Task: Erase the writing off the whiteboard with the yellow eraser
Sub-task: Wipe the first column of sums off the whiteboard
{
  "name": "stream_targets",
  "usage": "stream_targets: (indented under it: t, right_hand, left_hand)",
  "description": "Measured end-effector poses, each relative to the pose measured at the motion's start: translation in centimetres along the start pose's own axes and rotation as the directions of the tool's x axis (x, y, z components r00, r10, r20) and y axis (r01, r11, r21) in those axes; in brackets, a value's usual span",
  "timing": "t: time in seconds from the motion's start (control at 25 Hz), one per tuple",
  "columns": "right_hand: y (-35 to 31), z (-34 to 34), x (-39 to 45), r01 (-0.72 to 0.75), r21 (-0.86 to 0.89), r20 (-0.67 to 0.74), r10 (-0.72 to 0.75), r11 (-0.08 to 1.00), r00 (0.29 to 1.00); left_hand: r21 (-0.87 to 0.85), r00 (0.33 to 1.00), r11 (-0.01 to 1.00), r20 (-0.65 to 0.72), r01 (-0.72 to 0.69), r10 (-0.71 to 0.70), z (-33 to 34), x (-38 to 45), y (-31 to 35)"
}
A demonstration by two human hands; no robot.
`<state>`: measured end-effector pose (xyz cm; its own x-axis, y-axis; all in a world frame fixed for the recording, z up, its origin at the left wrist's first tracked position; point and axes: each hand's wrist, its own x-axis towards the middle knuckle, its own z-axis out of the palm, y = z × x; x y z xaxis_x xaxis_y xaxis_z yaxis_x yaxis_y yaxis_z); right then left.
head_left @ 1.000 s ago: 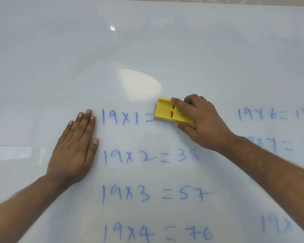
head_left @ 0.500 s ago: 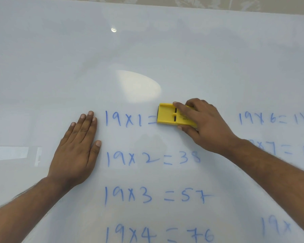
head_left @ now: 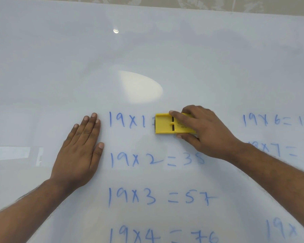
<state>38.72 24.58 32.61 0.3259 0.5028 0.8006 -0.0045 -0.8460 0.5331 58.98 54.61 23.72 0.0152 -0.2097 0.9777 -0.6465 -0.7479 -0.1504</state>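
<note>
**Eraser on the top line, smears a risk**

The whiteboard [head_left: 147,50] carries blue sums [head_left: 156,197]. Left hand [head_left: 81,151] lies flat, fingers straight, at nine o'clock. Right hand [head_left: 205,132] grips the yellow eraser [head_left: 167,124], at three o'clock from "19x1". Light pressure could leave streaks; a tilted pad may skip strokes.

right hand [head_left: 209,132] gripping yellow eraser [head_left: 172,123], whiteboard [head_left: 147,58]

Classroom or study room: whiteboard [head_left: 147,50] bearing handwritten multiplication table [head_left: 158,160].
</note>
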Motion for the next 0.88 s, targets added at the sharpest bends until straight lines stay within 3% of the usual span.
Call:
stream_targets:
  t: [0.16, 0.48, 0.72, 0.88]
  right_hand:
    - [-0.7, 0.6, 1.9, -0.116, 0.049, -0.079, 0.120, 0.992, 0.990]
    - [-0.8, 0.3, 0.0, 0.045, 0.017, 0.024, -0.045, 0.999, 0.999]
    - [-1.2, 0.3, 3.0, -0.070, 0.052, -0.056, 0.073, 0.996, 0.996]
    - [-3.5, 1.6, 3.7, -0.047, 0.080, -0.048, 0.051, 0.996, 0.998]
  left_hand:
    - [-0.011, 1.000, 1.000, -0.007, -0.001, 0.001, 0.2, 0.1, 0.7]
    - [-0.003, 1.000, 1.000, 0.000, -0.027, 0.027, 0.2, 0.0, 0.3]
    - [0.004, 1.000, 1.000, -0.010, -0.026, 0.026, 0.4, -0.1, 0.3]
    - [0.001, 1.000, 1.000, -0.005, -0.019, 0.019, 0.3, 0.0, 0.4]
